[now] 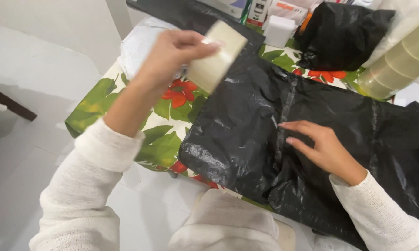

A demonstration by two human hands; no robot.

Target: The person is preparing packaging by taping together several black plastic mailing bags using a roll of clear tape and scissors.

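Clear packing tape, a roll point(217, 56) of it, was raised above the flowered tablecloth point(160, 139) in the left hand point(174, 51), fingers curled tight round its rim; the fingertips blurred against the roll. Further right, the black plastic parcel point(246, 135) lay flat on the table, a taped seam point(286, 111) running down it. The right hand point(318, 144) rested on that seam, fingers stretched out and loosely spread, gripping nothing. Behind lay a second black bag point(342, 39). A stack of tape rolls point(400, 62) stood at far right, partly cut off by the frame edge.
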